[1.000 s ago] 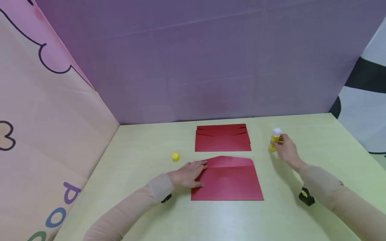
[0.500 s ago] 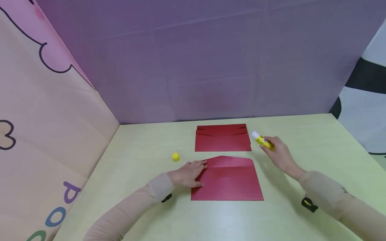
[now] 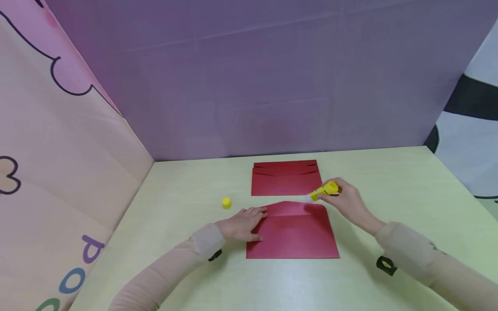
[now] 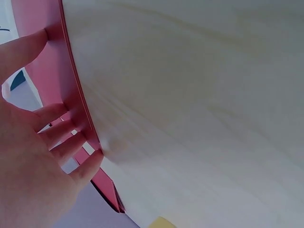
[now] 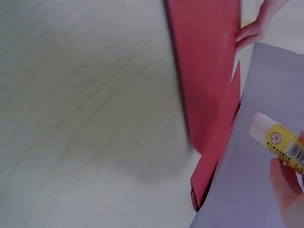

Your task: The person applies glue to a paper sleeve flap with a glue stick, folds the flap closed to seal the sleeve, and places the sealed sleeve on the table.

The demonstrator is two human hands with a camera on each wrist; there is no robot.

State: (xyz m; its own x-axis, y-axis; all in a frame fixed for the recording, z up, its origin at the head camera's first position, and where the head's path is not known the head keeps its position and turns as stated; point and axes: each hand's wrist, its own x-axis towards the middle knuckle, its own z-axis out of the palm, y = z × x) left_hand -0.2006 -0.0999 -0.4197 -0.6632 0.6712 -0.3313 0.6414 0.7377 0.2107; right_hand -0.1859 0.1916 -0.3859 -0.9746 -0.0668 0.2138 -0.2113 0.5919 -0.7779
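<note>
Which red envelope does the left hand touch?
The envelope nearest the person, its flap open; the left hand rests on its left side. The farther envelopes lie apart from it.

Table [image 3: 186, 183]: pale yellow-green top, faint wood grain, straight far edge. Back wall [image 3: 264, 77]: muted purple sheeting, shallow creases, meeting the table's far edge along a thin dark line. Left wall [image 3: 58, 151]: cream, printed; pink area [image 3: 27, 21] above, edged with a scalloped black outline; rounded peach shape [image 3: 5, 180] at the margin; lettering below, comprising purple letter [image 3: 93, 241], blue letter [image 3: 62, 286] and green letter [image 3: 47, 301] (the last cut off by the frame). Right wall [image 3: 470, 147]: whitish, crossed by black band [image 3: 472, 97]. Light: soft; pale sheen [image 3: 288, 283] on the near tabletop.
</note>
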